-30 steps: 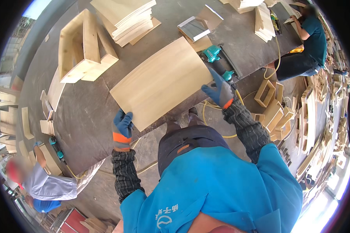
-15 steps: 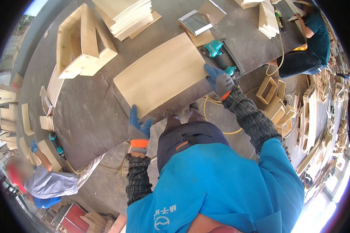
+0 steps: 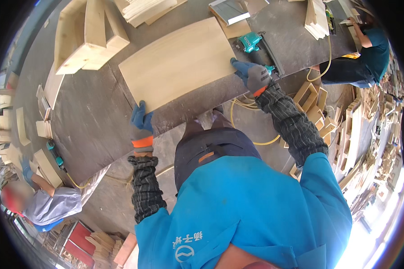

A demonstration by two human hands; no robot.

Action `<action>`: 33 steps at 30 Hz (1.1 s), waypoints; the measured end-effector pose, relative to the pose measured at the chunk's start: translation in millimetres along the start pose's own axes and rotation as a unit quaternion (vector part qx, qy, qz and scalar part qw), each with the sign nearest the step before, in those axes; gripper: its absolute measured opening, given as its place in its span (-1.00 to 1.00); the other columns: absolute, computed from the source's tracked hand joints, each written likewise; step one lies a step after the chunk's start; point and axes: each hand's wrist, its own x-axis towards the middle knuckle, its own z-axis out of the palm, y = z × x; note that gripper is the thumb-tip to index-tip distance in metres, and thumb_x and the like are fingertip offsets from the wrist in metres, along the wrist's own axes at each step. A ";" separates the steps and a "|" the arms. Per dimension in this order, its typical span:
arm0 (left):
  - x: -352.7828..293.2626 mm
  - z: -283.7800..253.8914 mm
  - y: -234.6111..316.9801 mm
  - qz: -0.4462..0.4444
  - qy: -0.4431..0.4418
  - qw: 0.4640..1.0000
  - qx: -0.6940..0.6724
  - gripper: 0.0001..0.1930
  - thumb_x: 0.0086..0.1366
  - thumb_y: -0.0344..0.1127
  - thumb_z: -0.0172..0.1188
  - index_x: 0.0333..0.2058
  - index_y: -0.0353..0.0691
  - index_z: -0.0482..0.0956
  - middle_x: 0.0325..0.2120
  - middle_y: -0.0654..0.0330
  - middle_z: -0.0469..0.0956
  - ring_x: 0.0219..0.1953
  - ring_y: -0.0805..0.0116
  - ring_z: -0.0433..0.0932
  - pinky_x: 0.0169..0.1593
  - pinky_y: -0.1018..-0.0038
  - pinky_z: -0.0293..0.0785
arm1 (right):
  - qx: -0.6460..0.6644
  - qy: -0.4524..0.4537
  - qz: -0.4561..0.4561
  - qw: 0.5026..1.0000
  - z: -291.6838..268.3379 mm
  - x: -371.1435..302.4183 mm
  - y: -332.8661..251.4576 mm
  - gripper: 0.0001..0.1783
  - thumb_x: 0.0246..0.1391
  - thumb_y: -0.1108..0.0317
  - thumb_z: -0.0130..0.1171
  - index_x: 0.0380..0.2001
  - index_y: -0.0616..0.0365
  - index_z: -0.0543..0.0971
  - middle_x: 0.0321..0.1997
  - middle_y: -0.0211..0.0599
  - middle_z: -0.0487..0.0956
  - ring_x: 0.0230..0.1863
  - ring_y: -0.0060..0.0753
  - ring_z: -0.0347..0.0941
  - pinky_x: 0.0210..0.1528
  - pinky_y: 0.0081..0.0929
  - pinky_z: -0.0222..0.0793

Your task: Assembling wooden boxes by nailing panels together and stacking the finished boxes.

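A pale, flat wooden board (image 3: 179, 62) lies on the dark worktable in front of me, one long edge toward my body. My left hand (image 3: 142, 124), in a blue and grey glove with an orange cuff, grips the board's near left corner. At its right end my right hand (image 3: 253, 76), gloved alike, has its fingers closed on the edge. Part of the right fingers is hidden by the back of the glove. Just beyond that hand a teal and black nail gun (image 3: 250, 42) rests on the table.
An open wooden box frame (image 3: 87, 49) stands at the far left, near stacked thin boards (image 3: 146, 10). A grey metal-faced piece (image 3: 229, 12) lies behind the board. People work at left (image 3: 54, 206) and far right (image 3: 375, 54). A yellow hose (image 3: 267, 143) and box frames (image 3: 316, 103) are below the table.
My view has shifted and turned slightly, so the table appears higher. My left fingers have drawn in around the board's corner; the right hand stays at the right edge.
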 end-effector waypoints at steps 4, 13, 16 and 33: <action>6.2 -10.6 0.6 -0.070 -0.069 0.992 -0.083 -0.49 0.35 -0.49 0.42 0.28 -0.26 0.65 0.07 -0.05 0.71 -0.12 0.23 0.70 -0.05 0.39 0.64 | -0.032 0.021 -0.035 0.999 3.5 2.0 3.5 -0.46 0.36 0.37 0.15 0.38 0.17 0.51 0.20 0.11 0.69 0.12 0.12 0.69 0.15 -0.16 0.65; 1.9 -7.3 12.5 0.025 -0.016 0.999 0.031 -0.54 0.40 -0.51 0.37 0.26 -0.20 0.66 0.12 -0.14 0.68 -0.01 -0.01 0.76 -0.01 0.29 0.70 | -0.115 0.050 -0.064 0.990 -6.7 1.5 -18.2 -0.44 0.28 0.49 0.17 0.35 0.15 0.55 0.19 0.08 0.71 0.08 0.10 0.72 0.09 -0.19 0.69; 1.7 -7.3 11.5 0.030 -0.006 0.999 0.016 -0.56 0.41 -0.55 0.34 0.24 -0.18 0.68 0.11 -0.16 0.68 -0.03 -0.05 0.76 0.03 0.31 0.71 | -0.111 0.046 -0.065 0.991 -4.2 2.6 -10.8 -0.44 0.28 0.49 0.18 0.36 0.16 0.55 0.19 0.08 0.71 0.08 0.10 0.72 0.10 -0.19 0.69; 84.1 115.3 128.3 0.268 -0.058 0.955 0.109 -0.56 0.32 -0.06 0.47 0.15 0.03 0.75 0.35 0.04 0.54 0.39 -0.20 0.47 0.45 -0.26 0.32 | -0.104 0.013 -0.062 0.993 -8.2 0.1 -9.4 -0.40 0.30 0.39 0.20 0.40 0.17 0.48 0.25 0.07 0.68 0.09 0.07 0.71 0.08 -0.17 0.68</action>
